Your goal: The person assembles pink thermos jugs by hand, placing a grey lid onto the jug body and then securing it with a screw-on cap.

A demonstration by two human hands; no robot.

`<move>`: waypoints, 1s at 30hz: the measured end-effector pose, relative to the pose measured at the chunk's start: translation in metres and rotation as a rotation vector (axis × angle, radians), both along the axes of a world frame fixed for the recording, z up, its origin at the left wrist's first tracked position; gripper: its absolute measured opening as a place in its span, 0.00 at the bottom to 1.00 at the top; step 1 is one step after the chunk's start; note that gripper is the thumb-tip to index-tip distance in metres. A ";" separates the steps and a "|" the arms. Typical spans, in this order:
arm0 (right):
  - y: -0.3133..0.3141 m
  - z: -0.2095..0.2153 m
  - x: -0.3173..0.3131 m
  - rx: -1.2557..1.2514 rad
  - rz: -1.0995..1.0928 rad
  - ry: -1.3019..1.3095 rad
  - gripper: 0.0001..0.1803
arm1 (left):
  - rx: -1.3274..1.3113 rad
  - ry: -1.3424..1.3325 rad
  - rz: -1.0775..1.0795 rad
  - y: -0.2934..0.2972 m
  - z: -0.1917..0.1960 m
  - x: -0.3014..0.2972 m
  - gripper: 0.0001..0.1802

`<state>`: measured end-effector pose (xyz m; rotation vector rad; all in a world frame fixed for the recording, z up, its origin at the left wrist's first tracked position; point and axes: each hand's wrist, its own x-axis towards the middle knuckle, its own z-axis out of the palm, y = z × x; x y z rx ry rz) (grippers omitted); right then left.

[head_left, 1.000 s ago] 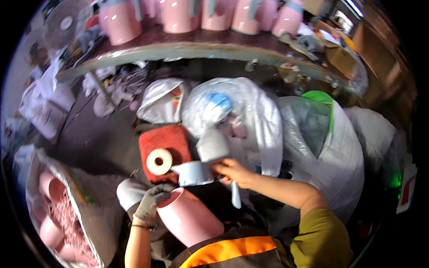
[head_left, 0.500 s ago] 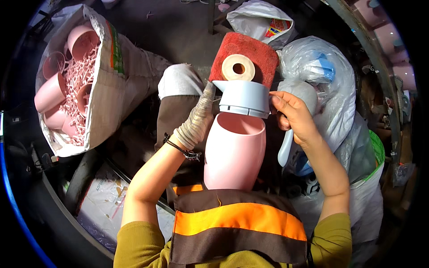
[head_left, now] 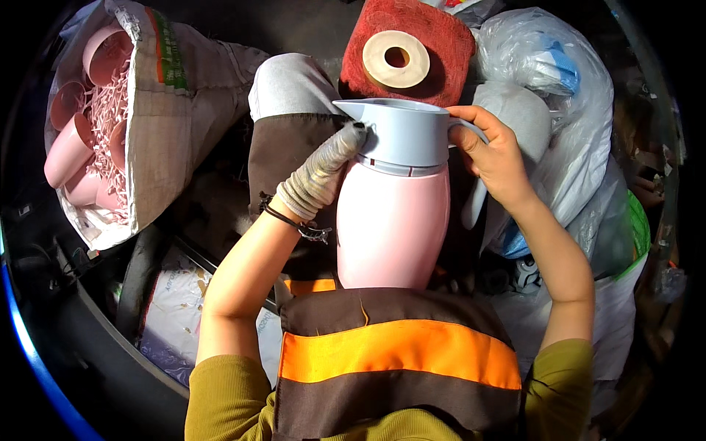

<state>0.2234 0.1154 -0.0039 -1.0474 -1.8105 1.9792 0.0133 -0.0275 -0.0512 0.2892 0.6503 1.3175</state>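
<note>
A pink jug body [head_left: 393,228] stands upright between my legs, against my brown and orange apron [head_left: 397,353]. On its mouth sits a pale blue-grey spout collar [head_left: 404,136], its spout pointing left; a narrow slotted band shows at the joint. My left hand [head_left: 323,169], in a grey-white glove, presses its fingers against the collar's left side below the spout. With bare fingers curled round the collar's handle, my right hand [head_left: 491,151] grips it on the right. Part of the handle is hidden by those fingers.
A cream tape roll [head_left: 375,62] lies on a red cushioned seat [head_left: 456,55] ahead. At left, a white woven sack [head_left: 173,140] holds several pink jug bodies [head_left: 70,151]. Right of me are a clear plastic bag [head_left: 588,95] and several pale grey parts [head_left: 511,114].
The spout collar has come down from just above the pink jug body onto its mouth, closing over the opening. Both hands have moved with it. The whole view has shifted slightly.
</note>
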 end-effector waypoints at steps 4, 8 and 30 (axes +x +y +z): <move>0.000 -0.007 0.005 -0.007 0.023 0.050 0.17 | 0.010 0.144 -0.090 -0.003 -0.001 -0.005 0.35; 0.000 -0.011 0.013 0.041 0.078 0.083 0.17 | 0.001 0.219 -0.167 -0.002 0.008 -0.002 0.29; -0.003 -0.023 0.022 0.311 0.120 0.029 0.18 | 0.087 0.703 -0.160 -0.005 0.029 0.010 0.40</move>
